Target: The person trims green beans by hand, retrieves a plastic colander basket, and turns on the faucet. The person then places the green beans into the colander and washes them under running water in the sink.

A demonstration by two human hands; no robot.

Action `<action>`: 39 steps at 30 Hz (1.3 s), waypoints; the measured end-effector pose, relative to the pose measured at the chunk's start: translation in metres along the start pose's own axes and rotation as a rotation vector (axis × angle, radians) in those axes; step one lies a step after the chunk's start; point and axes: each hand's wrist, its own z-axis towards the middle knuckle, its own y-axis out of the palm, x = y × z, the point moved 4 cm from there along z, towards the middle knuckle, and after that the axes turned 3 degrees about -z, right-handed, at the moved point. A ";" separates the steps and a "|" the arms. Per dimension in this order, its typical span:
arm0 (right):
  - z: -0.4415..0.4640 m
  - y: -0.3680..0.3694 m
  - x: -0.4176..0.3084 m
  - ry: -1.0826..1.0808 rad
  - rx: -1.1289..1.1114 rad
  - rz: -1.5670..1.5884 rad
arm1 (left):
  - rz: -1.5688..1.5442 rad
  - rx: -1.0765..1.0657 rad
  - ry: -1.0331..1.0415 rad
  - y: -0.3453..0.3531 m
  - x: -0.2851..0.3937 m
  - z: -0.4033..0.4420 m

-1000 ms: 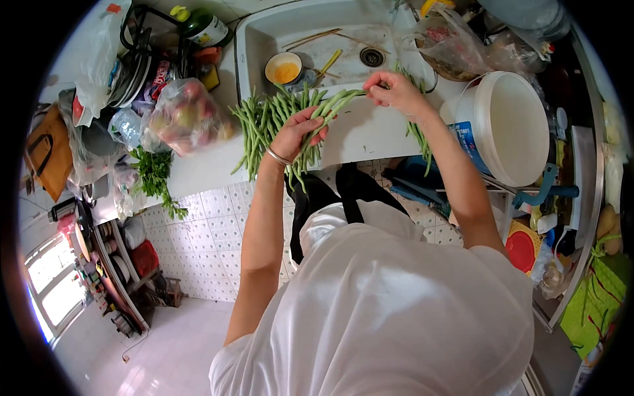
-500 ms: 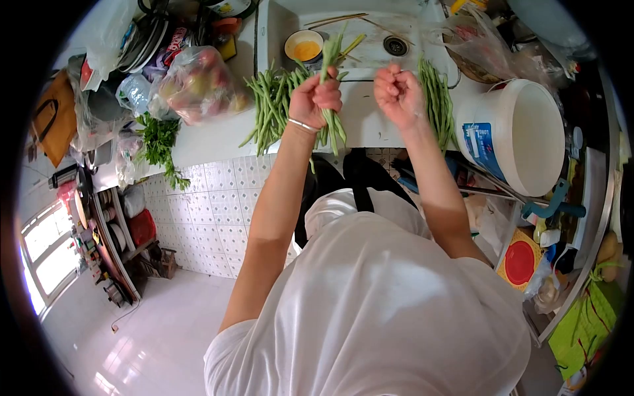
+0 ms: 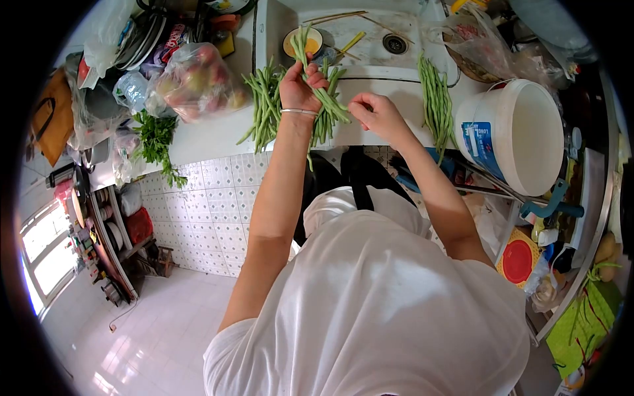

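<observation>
Beans (image 3: 332, 106) lie clasped in the left hand (image 3: 300, 92).

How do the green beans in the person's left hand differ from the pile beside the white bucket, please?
The held beans are gripped in the left hand, while the bean pile lies on the counter. The held beans form a small bunch; the bean pile contains visibly more. Both consist of long, slender green beans.
</observation>
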 end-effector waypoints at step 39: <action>0.017 0.067 0.078 0.264 0.109 0.922 | 0.153 0.528 0.593 -0.028 0.007 -0.046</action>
